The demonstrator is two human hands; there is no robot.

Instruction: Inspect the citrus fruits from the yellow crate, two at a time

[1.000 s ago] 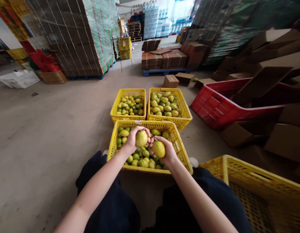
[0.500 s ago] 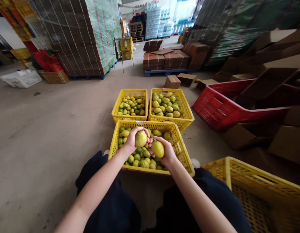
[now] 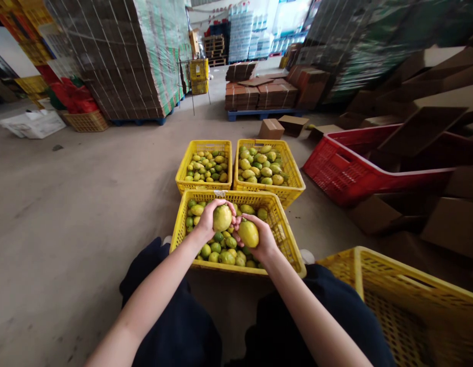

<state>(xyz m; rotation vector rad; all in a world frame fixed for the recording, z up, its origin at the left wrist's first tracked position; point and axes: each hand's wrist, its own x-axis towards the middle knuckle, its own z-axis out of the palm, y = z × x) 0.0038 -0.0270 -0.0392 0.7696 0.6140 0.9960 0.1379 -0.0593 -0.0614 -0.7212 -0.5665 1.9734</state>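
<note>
Above the near yellow crate [image 3: 288, 244], my left hand [image 3: 208, 218] is closed round a yellow-green lemon [image 3: 222, 218]. My right hand [image 3: 265, 238] grips a second, yellower lemon [image 3: 248, 233], a little lower and to the right. The fingertips of both hands come close together between the two fruits; whether they touch I cannot tell. Under my hands, green and yellow lemons [image 3: 226, 257] lie loose in the near crate, partly hidden by my hands and forearms.
Behind stand two more yellow crates, the left [image 3: 179, 173] with smaller lemons, the right [image 3: 297, 176] with larger ones. A red crate [image 3: 335, 173] among cardboard boxes [image 3: 454, 224] is at right. Another yellow crate [image 3: 358, 270] stands by my right knee. Flattened cartons [image 3: 259, 96] lie on a blue pallet.
</note>
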